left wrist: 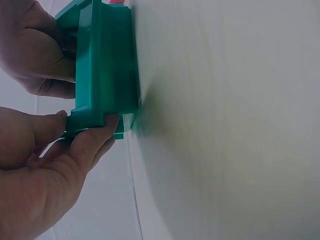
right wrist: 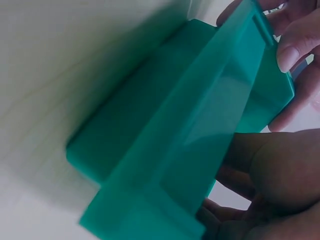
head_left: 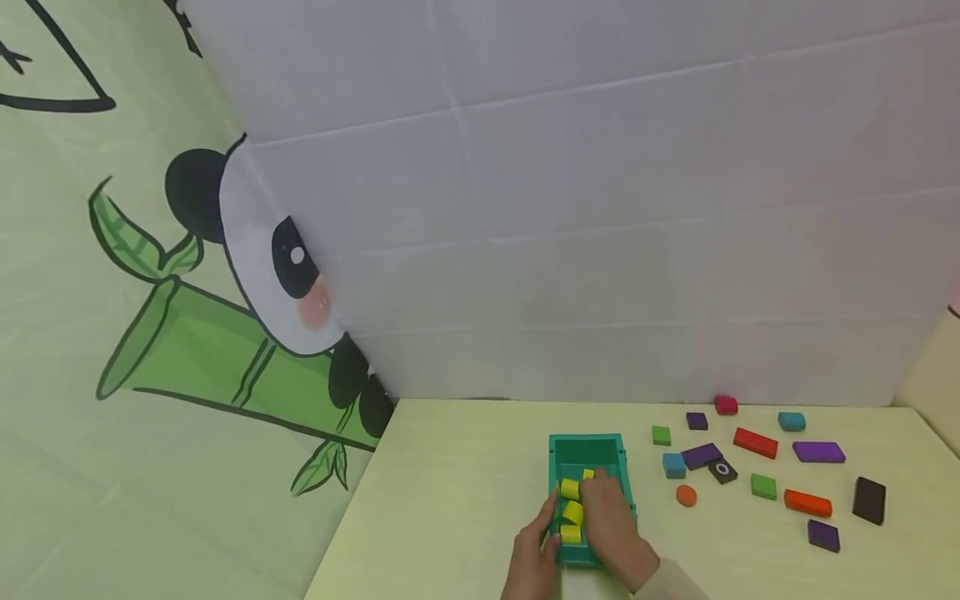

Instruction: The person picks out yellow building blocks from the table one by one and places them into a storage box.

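A green plastic bin (head_left: 588,439) stands on the table. My left hand (head_left: 534,554) grips its near left side; in the left wrist view the thumb is at the rim and the fingers (left wrist: 95,135) lie against the outer wall. Inside, three yellow blocks (head_left: 571,489) with rounded sides lie in a row along the left wall. My right hand (head_left: 611,521) reaches down into the bin, its fingers around another yellow block (head_left: 588,473) that peeks out at the fingertips. In the right wrist view the bin's wall (right wrist: 165,115) hides those fingertips.
Several loose blocks lie on the table to the right, among them a blue block (head_left: 674,465), an orange disc (head_left: 686,496), a red bar (head_left: 755,442), a purple bar (head_left: 819,452) and a dark block (head_left: 869,500). A white cloth (head_left: 600,250) hangs behind the table (head_left: 435,492).
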Available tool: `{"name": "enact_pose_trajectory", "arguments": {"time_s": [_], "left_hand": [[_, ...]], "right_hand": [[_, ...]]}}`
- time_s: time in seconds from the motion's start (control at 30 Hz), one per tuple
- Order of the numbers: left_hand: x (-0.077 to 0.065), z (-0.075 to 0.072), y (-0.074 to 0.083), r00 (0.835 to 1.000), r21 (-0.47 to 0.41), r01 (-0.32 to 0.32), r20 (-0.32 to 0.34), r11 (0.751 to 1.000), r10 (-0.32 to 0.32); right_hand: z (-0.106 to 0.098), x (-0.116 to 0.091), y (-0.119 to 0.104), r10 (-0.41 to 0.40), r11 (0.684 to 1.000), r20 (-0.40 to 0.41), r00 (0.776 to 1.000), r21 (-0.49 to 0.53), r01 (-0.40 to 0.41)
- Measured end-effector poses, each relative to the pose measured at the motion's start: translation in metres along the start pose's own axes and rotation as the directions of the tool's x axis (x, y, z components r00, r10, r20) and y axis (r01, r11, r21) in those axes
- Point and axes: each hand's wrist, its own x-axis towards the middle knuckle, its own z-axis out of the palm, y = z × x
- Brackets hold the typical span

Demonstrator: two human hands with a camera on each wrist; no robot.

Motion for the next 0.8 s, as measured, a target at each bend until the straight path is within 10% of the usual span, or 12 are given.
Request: {"name": "enact_pose_trajectory", "arguments": {"time_s": [0.8], "left_hand": [[0.000, 0.000, 0.000, 0.998, -0.035, 0.063, 0.013, 0.997, -0.063]], "right_hand": [[0.021, 0.006, 0.011, -0.007, 0.999, -0.024, 1.000, -0.038, 0.006]]}}
